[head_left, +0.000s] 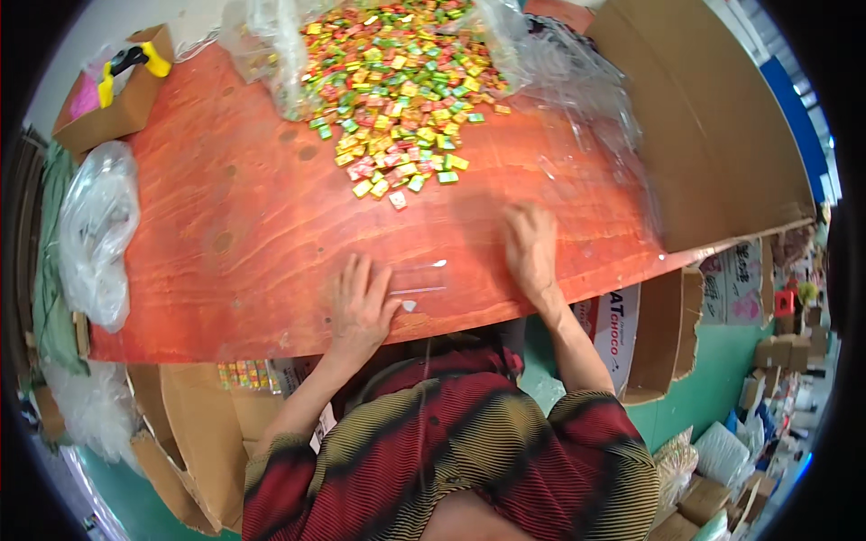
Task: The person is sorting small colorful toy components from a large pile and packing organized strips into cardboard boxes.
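My left hand rests at the table's near edge, fingers spread, its thumb beside a small clear plastic piece with straight, shiny edges. That piece is so transparent that its full shape is hard to make out. Farther right, my right hand hovers over or touches the red wooden table; its fingers are bent and blurred, and no object shows in them. Beyond both hands lies a big heap of small wrapped square candies in yellow, green, red and orange, spilling toward me from a clear plastic bag.
A large cardboard box stands at the right, with loose clear plastic against it. At the far left sit a small carton and a crumpled clear bag. Open cartons stand below the near edge.
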### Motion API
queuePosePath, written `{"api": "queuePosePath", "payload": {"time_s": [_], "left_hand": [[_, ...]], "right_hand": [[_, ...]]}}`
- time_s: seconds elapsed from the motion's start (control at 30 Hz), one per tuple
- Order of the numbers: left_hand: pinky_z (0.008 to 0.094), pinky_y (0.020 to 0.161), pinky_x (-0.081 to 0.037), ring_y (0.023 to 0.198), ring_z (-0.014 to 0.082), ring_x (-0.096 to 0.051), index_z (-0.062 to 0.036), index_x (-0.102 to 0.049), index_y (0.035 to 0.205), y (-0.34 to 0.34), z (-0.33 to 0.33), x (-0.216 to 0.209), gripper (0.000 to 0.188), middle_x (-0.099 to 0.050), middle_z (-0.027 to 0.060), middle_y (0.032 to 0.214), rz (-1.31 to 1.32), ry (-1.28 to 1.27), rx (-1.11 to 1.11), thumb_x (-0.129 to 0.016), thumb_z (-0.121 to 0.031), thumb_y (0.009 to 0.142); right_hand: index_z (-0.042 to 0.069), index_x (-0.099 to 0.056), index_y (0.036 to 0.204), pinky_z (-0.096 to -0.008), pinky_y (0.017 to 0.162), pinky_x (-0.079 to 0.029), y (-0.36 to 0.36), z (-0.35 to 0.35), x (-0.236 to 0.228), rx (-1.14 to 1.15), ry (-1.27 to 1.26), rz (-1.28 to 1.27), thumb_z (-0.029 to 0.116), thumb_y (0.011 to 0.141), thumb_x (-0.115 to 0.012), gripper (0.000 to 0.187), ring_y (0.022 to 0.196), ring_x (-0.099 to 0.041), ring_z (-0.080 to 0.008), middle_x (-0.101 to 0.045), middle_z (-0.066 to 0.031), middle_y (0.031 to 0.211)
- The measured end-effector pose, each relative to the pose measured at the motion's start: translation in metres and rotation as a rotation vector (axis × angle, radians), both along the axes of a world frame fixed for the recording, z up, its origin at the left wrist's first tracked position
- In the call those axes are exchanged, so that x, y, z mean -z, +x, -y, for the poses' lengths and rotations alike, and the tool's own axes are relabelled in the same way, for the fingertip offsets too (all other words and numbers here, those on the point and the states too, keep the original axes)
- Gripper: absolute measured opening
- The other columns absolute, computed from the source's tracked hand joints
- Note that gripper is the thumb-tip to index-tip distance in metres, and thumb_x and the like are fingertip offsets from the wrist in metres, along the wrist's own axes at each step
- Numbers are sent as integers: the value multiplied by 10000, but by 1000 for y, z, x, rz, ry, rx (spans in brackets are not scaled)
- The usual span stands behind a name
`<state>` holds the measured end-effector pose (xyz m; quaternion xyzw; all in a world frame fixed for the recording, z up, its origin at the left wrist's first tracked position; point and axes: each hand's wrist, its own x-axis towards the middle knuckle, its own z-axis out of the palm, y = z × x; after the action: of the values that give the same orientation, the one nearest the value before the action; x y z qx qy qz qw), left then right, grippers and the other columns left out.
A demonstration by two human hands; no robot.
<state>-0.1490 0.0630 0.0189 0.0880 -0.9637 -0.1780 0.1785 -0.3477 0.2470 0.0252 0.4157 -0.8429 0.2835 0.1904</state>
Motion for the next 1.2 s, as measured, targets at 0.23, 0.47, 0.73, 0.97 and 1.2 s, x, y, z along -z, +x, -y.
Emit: {"api": "queuePosePath", "payload": {"time_s": [0.23,0.47,0.73,0.97,1.2], "left_hand": [[511,956,-279,1184,411,-336,-6,-497,1138,-1,3,4,436,-390,218,1251,-11,22,13,-621,-186,761],[520,957,-278,1179,401,-346,-31,-532,1102,-3,0,2,404,-423,193,1219,-9,15,32,-635,-191,746],[491,972,-281,1188,401,-338,-39,-457,1204,-26,19,-3,509,-376,202,1273,-50,33,-29,-626,-214,757],[439,894,-372,1081,385,-422,-54,-348,1277,-98,77,-23,788,-423,195,1167,168,183,-188,-748,-189,612],[412,815,-421,985,356,-488,-38,-438,1173,-113,79,-11,593,-453,163,1061,46,286,-48,-708,-102,649]], "right_hand": [[61,-575,844,-385,729,-359,-36,-36,20,334,201,-67,96,737,-577,112,802,-489,-280,-525,-91,810],[85,-608,841,-382,732,-371,-14,-38,7,58,151,-74,93,708,-569,139,803,-506,-258,-555,-63,832],[47,-518,1129,-427,840,-377,-7,8,-25,109,311,135,132,671,-677,492,983,-491,-301,-526,-154,1048],[90,-409,1250,-461,892,-368,6,113,-8,-161,277,103,223,629,-731,712,1130,-389,-360,-394,-162,1250],[107,-593,996,-389,793,-388,-4,135,14,-349,116,-31,190,674,-671,341,970,-462,-268,-515,-83,1073]]}}
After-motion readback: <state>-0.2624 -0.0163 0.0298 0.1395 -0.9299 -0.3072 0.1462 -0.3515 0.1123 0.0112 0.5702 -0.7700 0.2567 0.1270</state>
